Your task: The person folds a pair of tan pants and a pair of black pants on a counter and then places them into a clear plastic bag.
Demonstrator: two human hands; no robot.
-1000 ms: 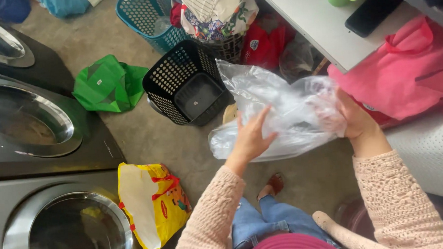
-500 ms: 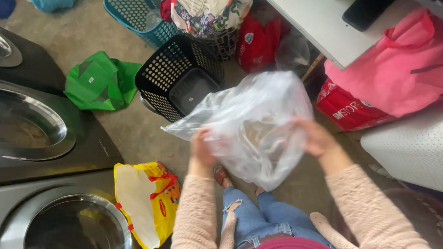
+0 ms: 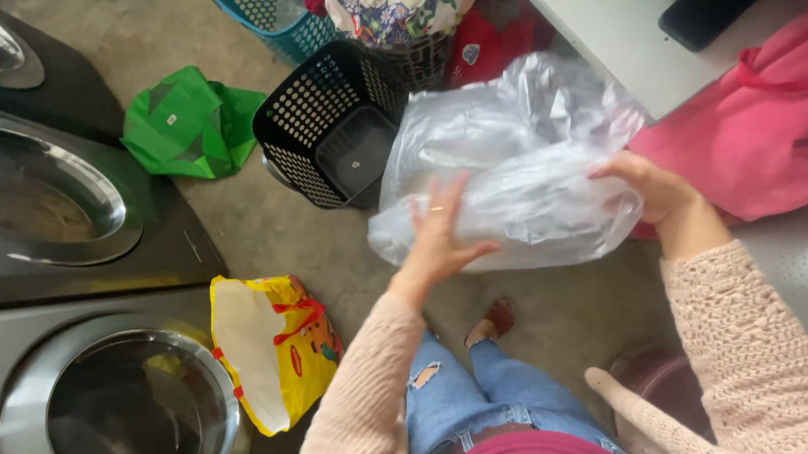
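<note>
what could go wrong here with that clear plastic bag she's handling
The clear plastic bag looks thin and slippery; the left hand lies flat against it with open fingers, so only the right hand seems to grip, and it might slide loose. If it drops, it could land in the black basket or on the floor, possibly near the sandalled foot.

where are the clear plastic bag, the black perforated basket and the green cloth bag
clear crinkled plastic bag (image 3: 519, 178), head view, on its middle
black perforated plastic basket (image 3: 306, 114), head view, left wall
green cloth bag (image 3: 190, 123), head view, centre
</note>
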